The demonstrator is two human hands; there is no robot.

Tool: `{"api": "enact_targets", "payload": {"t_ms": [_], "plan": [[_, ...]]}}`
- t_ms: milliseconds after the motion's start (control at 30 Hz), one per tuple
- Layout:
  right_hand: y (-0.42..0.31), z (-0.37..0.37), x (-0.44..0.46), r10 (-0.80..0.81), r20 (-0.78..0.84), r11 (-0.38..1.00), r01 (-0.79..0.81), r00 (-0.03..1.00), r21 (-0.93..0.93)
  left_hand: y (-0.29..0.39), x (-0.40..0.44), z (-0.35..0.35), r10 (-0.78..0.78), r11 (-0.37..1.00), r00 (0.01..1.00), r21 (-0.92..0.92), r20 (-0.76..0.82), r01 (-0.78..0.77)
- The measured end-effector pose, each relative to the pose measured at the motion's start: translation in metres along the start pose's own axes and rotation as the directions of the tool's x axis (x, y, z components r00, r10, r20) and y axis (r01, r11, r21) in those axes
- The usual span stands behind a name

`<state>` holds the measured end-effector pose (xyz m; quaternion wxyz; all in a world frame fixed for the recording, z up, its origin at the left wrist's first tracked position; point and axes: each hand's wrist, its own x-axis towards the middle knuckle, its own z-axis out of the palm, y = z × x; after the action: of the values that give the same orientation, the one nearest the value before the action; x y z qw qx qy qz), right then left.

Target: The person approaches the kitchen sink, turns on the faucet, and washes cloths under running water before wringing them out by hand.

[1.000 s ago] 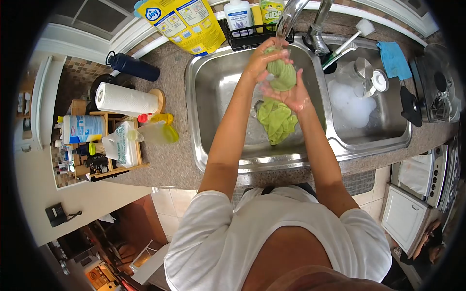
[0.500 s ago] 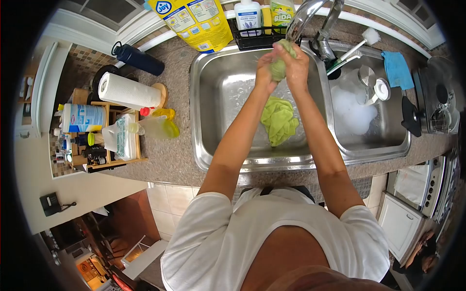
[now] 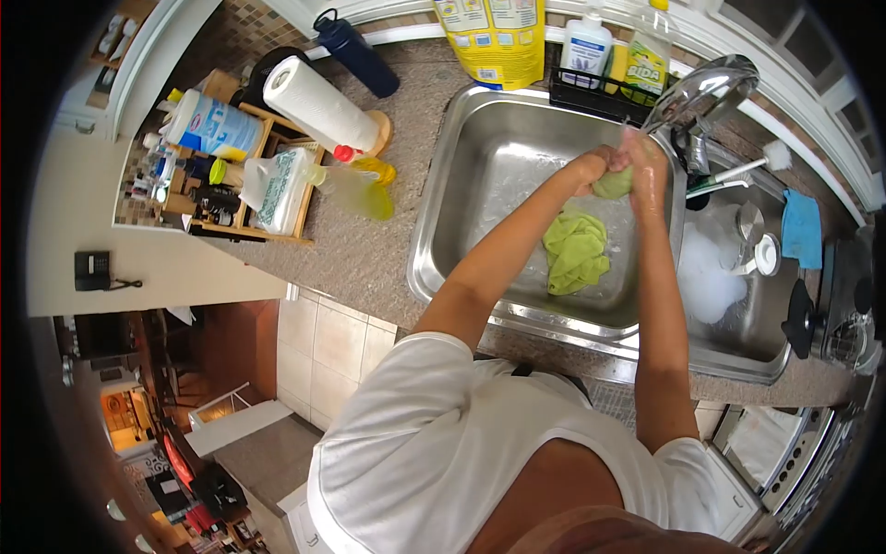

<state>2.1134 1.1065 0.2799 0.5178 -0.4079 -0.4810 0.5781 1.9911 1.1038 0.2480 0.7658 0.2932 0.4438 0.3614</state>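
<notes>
Under the faucet point(image 3: 706, 83), my left hand point(image 3: 586, 173) and my right hand point(image 3: 643, 164) are both closed round a wet, bunched green cloth point(image 3: 613, 184). My left hand grips its left side and my right hand its right side, with the right fingers partly blurred. Below them a second, brighter green cloth point(image 3: 576, 253) lies crumpled on the bottom of the left sink basin point(image 3: 480, 194).
The right basin point(image 3: 738, 346) holds white suds point(image 3: 709, 282) and a white-lidded container point(image 3: 765, 255). A caddy point(image 3: 591, 100) with bottles stands behind the sink. Left are a paper towel roll point(image 3: 318, 103), a spray bottle point(image 3: 365, 196) and a dark bottle point(image 3: 358, 55). A blue cloth point(image 3: 802, 229) hangs at right.
The view has turned, shifting the sink rightward and tilting it. My hands, earlier apart with the cloth between them, have come together and closed on it. The lower cloth stays in the basin.
</notes>
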Motion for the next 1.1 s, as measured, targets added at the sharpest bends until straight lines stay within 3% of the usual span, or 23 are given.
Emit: {"api": "enact_targets", "payload": {"t_ms": [67,167,200,267,367,400,433,467,567,633,667,733,867,933,967,1067,1100], "plan": [[0.021,-0.023,0.015,0.025,-0.026,0.875,-0.009,0.999,0.485,0.002,-0.003,0.000,0.049,0.999,0.998,-0.009,-0.047,-0.049],[0.036,-0.053,0.029,0.182,-0.141,0.704,-0.028,0.973,0.710,0.009,-0.042,-0.008,0.164,0.974,0.976,0.135,0.145,-0.184],[0.045,-0.063,0.036,0.241,-0.115,0.651,-0.072,0.964,0.756,0.011,-0.047,-0.008,0.263,0.925,0.943,0.225,0.206,-0.307],[0.075,-0.077,0.045,0.351,-0.054,0.533,-0.152,0.935,0.832,0.015,-0.054,-0.007,0.421,0.759,0.835,0.367,0.353,-0.538],[0.082,-0.056,0.034,0.503,0.006,0.325,-0.195,0.865,0.925,0.035,-0.054,-0.007,0.483,0.220,0.807,0.844,0.341,-0.489],[0.078,-0.046,0.031,0.566,0.026,0.237,-0.193,0.824,0.952,0.037,-0.053,-0.003,0.608,0.178,0.710,0.810,0.356,-0.559],[0.090,-0.042,0.029,0.511,0.077,0.366,-0.298,0.856,0.881,0.036,-0.050,0.003,0.717,0.124,0.596,0.775,0.361,-0.619],[0.090,-0.038,0.024,0.489,0.141,0.284,-0.310,0.861,0.907,0.035,-0.047,0.009,0.808,0.061,0.468,0.740,0.357,-0.670],[0.094,-0.031,0.014,0.375,0.276,0.064,-0.322,0.885,0.945,0.038,-0.049,0.028,0.749,0.479,0.601,0.399,0.278,-0.782],[0.096,-0.031,0.014,0.266,0.294,-0.036,-0.296,0.918,0.955,0.035,-0.061,0.037,0.763,0.528,0.622,0.387,0.175,-0.756],[0.085,-0.026,0.012,0.367,0.135,0.191,-0.217,0.920,0.957,0.034,-0.067,0.040,0.767,0.550,0.629,0.378,0.125,-0.745],[0.055,-0.018,0.008,0.433,-0.228,0.620,-0.105,0.872,0.777,0.014,-0.058,0.031,0.814,0.572,0.580,0.206,-0.024,-0.794],[0.006,0.005,-0.020,0.141,-0.265,0.747,0.073,0.954,0.661,-0.018,-0.057,0.018,0.751,0.641,0.607,0.068,-0.261,-0.764],[-0.005,0.012,-0.025,0.004,-0.270,0.818,0.153,0.963,0.555,-0.036,-0.050,0.015,0.597,0.714,0.743,-0.222,-0.304,-0.664],[-0.013,0.019,-0.031,-0.038,-0.253,0.880,0.152,0.967,0.450,-0.040,-0.052,0.016,0.511,0.719,0.804,-0.363,-0.303,-0.593],[-0.038,0.037,-0.051,-0.164,-0.140,0.979,0.178,0.977,0.096,-0.036,-0.062,0.019,0.305,0.800,0.920,-0.458,-0.248,-0.388],[-0.048,0.041,-0.058,-0.204,-0.072,0.979,0.202,0.976,-0.029,-0.032,-0.066,0.018,0.265,0.829,0.952,-0.468,-0.154,-0.307]]}}
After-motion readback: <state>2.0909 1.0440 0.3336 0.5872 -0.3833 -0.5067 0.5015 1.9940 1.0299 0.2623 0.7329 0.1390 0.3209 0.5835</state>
